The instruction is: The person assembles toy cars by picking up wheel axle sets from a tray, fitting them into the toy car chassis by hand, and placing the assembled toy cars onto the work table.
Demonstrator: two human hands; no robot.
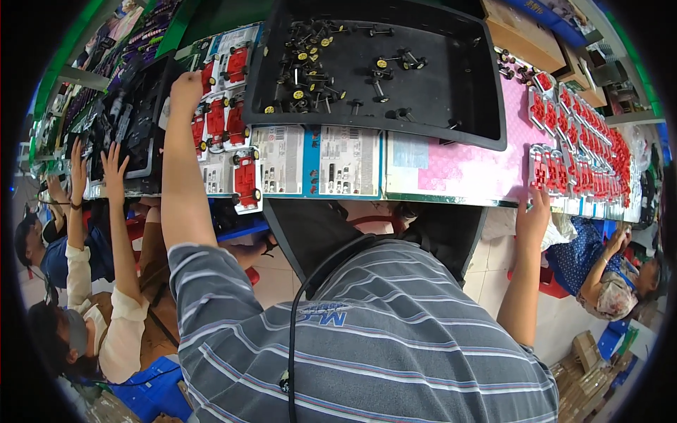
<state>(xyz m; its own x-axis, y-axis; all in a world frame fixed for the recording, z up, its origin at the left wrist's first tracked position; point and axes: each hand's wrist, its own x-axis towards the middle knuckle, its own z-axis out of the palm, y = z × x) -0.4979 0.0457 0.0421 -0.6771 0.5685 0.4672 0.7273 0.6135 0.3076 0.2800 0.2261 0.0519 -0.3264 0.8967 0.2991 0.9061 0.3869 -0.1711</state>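
My left hand (185, 90) reaches out to the left over a group of red toy cars (215, 120) lying on printed cards; its fingers are curled at the cards' far edge, and I cannot tell if it holds anything. One more red toy car (245, 178) lies on a card near the table edge. My right hand (533, 215) rests at the table's near edge on the right, fingers touching a stack of red toy car bodies in white trays (557, 173). A large black tray (479, 92) with several black axles and yellow-hubbed wheels (310, 63) sits in front of me.
Rows of red car parts (599, 137) run along the right side on a pink mat (472, 169). Printed sheets (345, 161) lie at the near edge. A seated person at left raises two hands (95, 166) to black trays (137, 120). Another person (613, 271) sits at right. Cardboard boxes (525, 35) stand behind.
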